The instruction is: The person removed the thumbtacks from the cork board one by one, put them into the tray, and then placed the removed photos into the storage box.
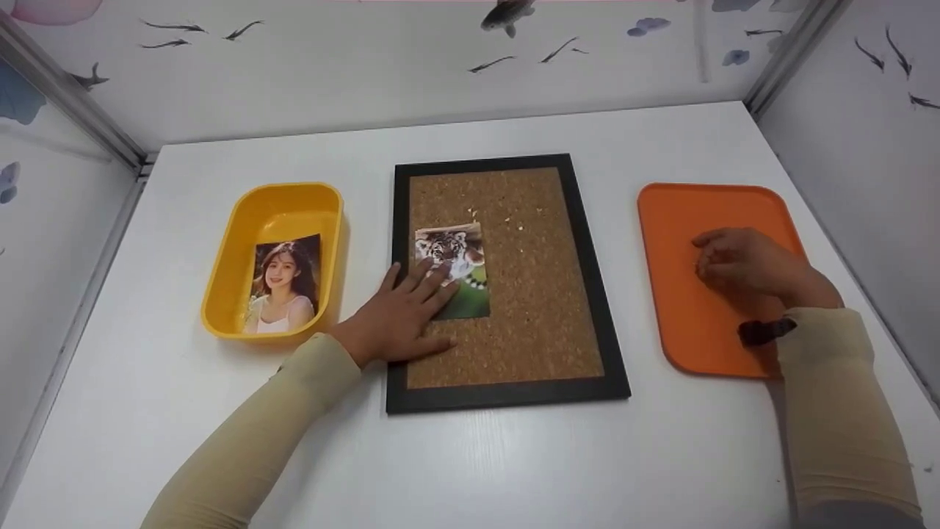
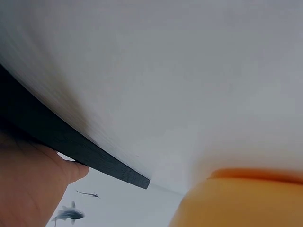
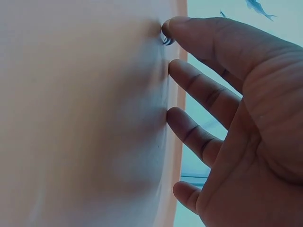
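My left hand [image 1: 396,317] lies with fingers spread over the left edge of a black-framed cork board [image 1: 540,294]. Its fingers rest on a tiger photo [image 1: 470,294], covering the lower left part. In the left wrist view, part of the hand shows beside the black frame [image 2: 94,153]. My right hand [image 1: 745,264] is over an orange tray [image 1: 679,308]. Seen from the right wrist, its thumb and a fingertip pinch a small shiny thing [image 3: 167,41] at the tray surface; its exact kind is too small to tell. The other fingertips touch the tray.
A yellow box [image 1: 334,257] stands left of the board, with a portrait photo [image 1: 283,294] leaning inside. Small shiny specks [image 1: 520,228] show on the cork. A white table [image 1: 485,470] carries everything, with printed panels [image 1: 367,81] behind and at both sides.
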`<control>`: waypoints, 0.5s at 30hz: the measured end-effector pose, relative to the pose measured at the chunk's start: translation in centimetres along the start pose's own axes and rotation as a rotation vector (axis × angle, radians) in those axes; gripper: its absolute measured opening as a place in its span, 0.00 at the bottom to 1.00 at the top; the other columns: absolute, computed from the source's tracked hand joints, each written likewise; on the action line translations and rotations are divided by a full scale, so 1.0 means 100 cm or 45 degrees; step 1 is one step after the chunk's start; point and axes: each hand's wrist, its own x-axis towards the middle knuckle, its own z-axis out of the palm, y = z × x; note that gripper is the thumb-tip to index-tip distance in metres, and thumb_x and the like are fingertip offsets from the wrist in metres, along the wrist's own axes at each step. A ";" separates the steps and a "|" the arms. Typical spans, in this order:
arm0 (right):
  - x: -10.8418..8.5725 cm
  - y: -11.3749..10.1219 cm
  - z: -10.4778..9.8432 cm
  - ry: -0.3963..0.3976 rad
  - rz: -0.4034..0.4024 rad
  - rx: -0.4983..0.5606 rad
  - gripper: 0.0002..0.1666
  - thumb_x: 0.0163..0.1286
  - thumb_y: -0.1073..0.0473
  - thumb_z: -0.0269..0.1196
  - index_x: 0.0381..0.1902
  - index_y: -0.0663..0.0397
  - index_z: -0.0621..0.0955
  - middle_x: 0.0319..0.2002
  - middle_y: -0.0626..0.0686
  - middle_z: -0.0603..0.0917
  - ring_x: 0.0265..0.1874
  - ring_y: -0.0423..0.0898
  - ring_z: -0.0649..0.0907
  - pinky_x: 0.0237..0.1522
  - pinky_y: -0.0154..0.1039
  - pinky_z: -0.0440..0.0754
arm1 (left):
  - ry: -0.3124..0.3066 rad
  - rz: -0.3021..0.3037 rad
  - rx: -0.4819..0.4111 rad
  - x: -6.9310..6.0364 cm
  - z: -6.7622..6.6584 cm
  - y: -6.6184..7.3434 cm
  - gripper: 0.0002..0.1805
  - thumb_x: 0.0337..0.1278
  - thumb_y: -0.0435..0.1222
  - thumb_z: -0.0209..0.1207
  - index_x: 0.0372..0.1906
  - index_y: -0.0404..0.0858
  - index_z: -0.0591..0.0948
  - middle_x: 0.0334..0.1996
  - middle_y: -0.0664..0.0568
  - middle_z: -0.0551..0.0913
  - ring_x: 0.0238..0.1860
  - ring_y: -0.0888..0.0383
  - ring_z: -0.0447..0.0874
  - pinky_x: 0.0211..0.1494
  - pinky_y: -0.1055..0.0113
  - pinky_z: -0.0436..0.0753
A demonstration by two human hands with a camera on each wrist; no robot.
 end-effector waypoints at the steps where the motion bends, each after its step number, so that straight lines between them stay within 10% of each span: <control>1: 0.000 0.000 0.000 -0.004 -0.001 -0.004 0.06 0.73 0.65 0.60 0.37 0.59 0.84 0.67 0.58 0.71 0.67 0.59 0.64 0.63 0.58 0.67 | -0.001 -0.001 0.000 0.000 0.000 0.000 0.49 0.64 0.72 0.33 0.81 0.50 0.43 0.80 0.50 0.38 0.78 0.47 0.28 0.74 0.39 0.33; 8: 0.000 0.001 -0.001 -0.011 -0.024 0.000 0.06 0.72 0.64 0.61 0.37 0.58 0.85 0.67 0.59 0.71 0.68 0.61 0.63 0.64 0.61 0.66 | -0.006 -0.001 0.007 0.001 0.001 -0.001 0.49 0.63 0.73 0.32 0.81 0.50 0.43 0.80 0.51 0.37 0.78 0.47 0.28 0.74 0.39 0.33; 15: -0.005 -0.001 0.001 0.027 -0.021 0.015 0.06 0.72 0.61 0.63 0.38 0.56 0.86 0.68 0.56 0.71 0.68 0.56 0.65 0.50 0.21 0.69 | -0.024 -0.009 0.036 0.002 0.002 -0.001 0.50 0.63 0.74 0.31 0.81 0.51 0.41 0.80 0.51 0.36 0.78 0.47 0.27 0.74 0.38 0.32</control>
